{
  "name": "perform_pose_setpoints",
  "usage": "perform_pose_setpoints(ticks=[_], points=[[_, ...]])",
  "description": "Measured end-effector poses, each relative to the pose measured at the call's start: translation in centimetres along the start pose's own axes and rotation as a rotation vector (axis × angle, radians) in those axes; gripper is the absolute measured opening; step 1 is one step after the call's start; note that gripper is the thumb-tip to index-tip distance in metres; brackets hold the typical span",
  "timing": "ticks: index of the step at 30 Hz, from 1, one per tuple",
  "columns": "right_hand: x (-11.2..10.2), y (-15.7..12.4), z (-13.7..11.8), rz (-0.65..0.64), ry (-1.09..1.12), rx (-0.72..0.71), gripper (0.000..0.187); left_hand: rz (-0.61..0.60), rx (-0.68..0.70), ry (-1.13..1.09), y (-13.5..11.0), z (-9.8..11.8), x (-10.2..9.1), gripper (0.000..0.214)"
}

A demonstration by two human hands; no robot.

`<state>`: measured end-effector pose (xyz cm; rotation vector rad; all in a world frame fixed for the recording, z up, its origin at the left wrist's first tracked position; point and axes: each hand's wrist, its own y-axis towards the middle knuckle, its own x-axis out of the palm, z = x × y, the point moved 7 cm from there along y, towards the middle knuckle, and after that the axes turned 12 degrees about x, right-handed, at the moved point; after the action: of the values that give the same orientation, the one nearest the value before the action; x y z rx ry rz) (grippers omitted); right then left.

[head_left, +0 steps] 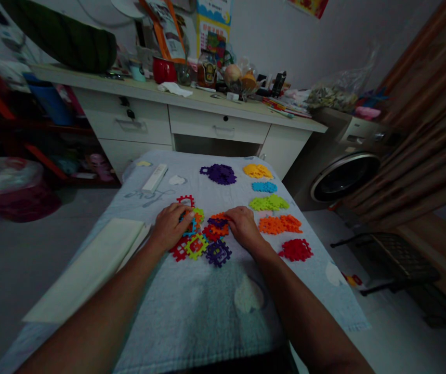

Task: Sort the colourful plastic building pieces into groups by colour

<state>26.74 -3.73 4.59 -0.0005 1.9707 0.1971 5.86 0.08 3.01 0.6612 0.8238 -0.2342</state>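
Observation:
A mixed pile of notched, interlocking plastic pieces lies mid-table between my hands. My left hand [171, 226] rests on its left side, fingers curled over blue and orange pieces, thumb pointing inward. On the right edge, the bent fingertips of my right hand [243, 224] pinch an orange piece [220, 217] beside a purple one. Nearest to me in the pile are a lime-green piece [196, 246] with a red inset, a purple piece [218, 253] and a red piece [179, 249]. Another red piece [186, 200] sticks out beyond my left hand.
Single-colour piles line the right: yellow [258, 171], blue [264, 187], lime [269, 203], orange [280, 224], red [297, 250]. A purple pile [222, 174] lies farther back. At left are a white box [155, 178] and folded pale sheet [90, 267]. A cluttered desk [219, 117] stands behind.

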Motion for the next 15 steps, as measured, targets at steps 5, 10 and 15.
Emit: perform_pose_setpoints(ticks=[5,10,15], points=[[-0.7,-0.5,0.5,-0.002,-0.006,-0.007,0.022,0.004,-0.006,-0.029,0.1,0.1,-0.2,0.041],[-1.0,-0.9,0.9,-0.003,0.043,-0.01,0.025,0.001,-0.005,-0.004,0.1,0.0,-0.1,0.041],[-2.2,-1.1,2.3,0.095,0.118,0.119,0.032,-0.006,-0.001,0.041,0.0,-0.1,0.2,0.044]])
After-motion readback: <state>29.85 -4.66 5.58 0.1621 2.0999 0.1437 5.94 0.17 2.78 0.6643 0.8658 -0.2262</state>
